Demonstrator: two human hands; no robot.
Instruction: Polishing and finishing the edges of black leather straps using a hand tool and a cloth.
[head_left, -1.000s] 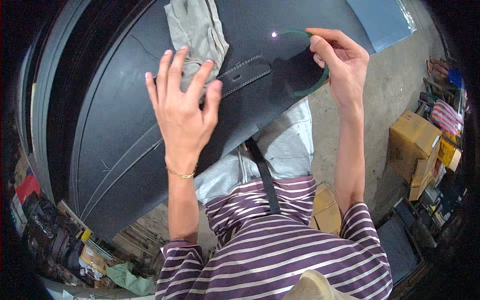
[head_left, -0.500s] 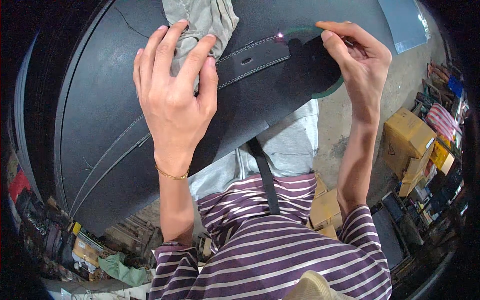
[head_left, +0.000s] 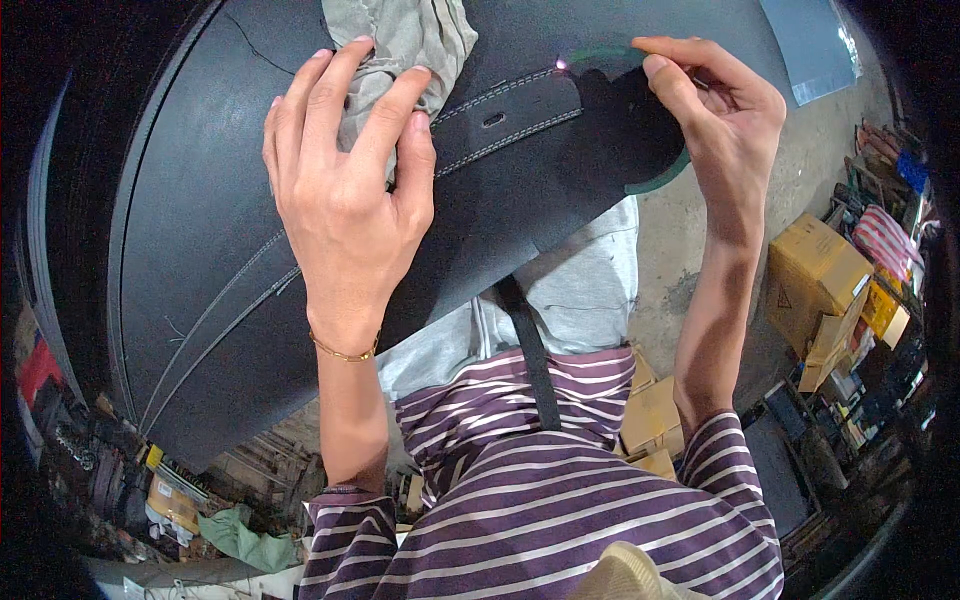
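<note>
A black leather strap [head_left: 521, 125] with pale stitched edges and a small slot lies across the black work surface. My left hand [head_left: 345, 200] rests on a crumpled grey cloth [head_left: 430, 45], fingers bent but apart, over the strap. My right hand [head_left: 725, 130] pinches a curved, thin green coil [head_left: 658, 183] with a glowing pinkish tip. That tip is at the upper stitched edge near the strap's squared end; whether it touches is unclear.
A pale blue sheet [head_left: 808, 45] lies at the surface's upper right. Cardboard boxes [head_left: 810, 275], a striped bundle [head_left: 885, 240] and mixed items sit on the concrete floor [head_left: 685, 250] at right. More clutter [head_left: 175, 505] fills the lower left.
The glowing tip has come over onto the strap's stitched edge. My left hand is higher on the cloth and farther left in view, fingers more bent; my right hand is farther right.
</note>
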